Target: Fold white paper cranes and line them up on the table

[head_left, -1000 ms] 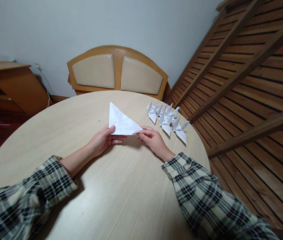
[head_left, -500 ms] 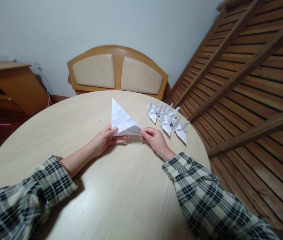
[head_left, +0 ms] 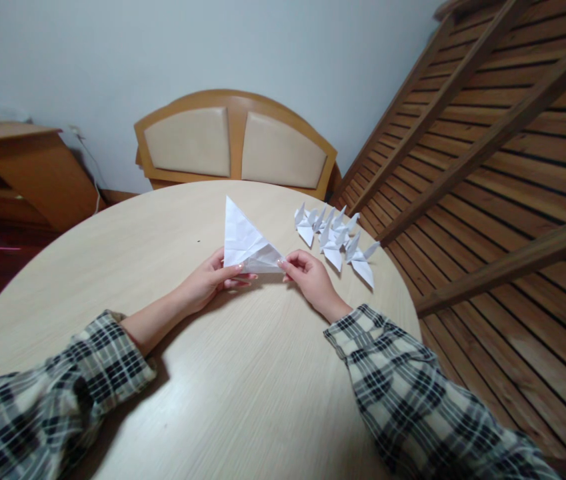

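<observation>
"What are the hands doing?"

"The left hand [head_left: 215, 277] has its thumb lying over the near edge of the white paper [head_left: 243, 230] and its fingers underneath, so it is closed around the sheet. The right hand [head_left: 307, 273] pinches the right corner between thumb and forefinger, the other fingers curled in."

"And what has just changed?"

"The left thumb has slid rightward along the near edge, and a shaded strip now shows at the near right, where the paper lay flatter a second ago. I judge the upper layer is being lifted or bent there, so the work is on that near right fold."

"How do the arms stand?"

"They reach in from near left and near right, both wrists fairly straight, the left sleeve [head_left: 107, 360] and right sleeve [head_left: 393, 373] both plaid."

"Where is the paper exactly?"

"Between the hands, over the far half of the round table [head_left: 243, 373], a triangle with its point toward the far side. I can't tell whether it touches the surface."

"Anything beyond?"

"Folded paper birds [head_left: 333, 257] cluster to the right, near the far rim. Past the table stands a padded backrest [head_left: 283, 150], with a slatted wooden panel [head_left: 507, 200] on the right and a desk [head_left: 45, 170] far left."
</observation>
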Available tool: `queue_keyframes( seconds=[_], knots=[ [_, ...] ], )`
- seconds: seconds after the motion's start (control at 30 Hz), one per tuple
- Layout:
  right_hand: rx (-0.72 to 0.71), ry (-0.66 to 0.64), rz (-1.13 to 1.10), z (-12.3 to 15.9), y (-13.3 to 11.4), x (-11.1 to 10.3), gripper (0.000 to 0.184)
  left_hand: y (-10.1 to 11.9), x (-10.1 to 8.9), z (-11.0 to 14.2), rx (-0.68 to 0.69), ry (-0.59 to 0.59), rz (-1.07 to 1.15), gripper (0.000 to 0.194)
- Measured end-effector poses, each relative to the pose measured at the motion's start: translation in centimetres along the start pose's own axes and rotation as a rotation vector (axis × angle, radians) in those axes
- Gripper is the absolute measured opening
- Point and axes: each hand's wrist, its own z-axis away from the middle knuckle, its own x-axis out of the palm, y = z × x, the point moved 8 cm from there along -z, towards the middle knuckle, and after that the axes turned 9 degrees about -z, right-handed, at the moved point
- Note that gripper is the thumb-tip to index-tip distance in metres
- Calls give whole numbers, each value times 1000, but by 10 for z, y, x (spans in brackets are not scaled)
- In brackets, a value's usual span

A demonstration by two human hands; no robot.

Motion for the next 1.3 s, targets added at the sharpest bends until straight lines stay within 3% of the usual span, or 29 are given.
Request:
queue_keyframes(
  seconds=[0.8,1.3],
  knots=[
    [85,-82,-60,3,4,10,38,-3,-9,-1,23,109,-39,29],
    [116,-138,0,7,4,18,24,15,-7,3,155,196,-255,18]
  ],
)
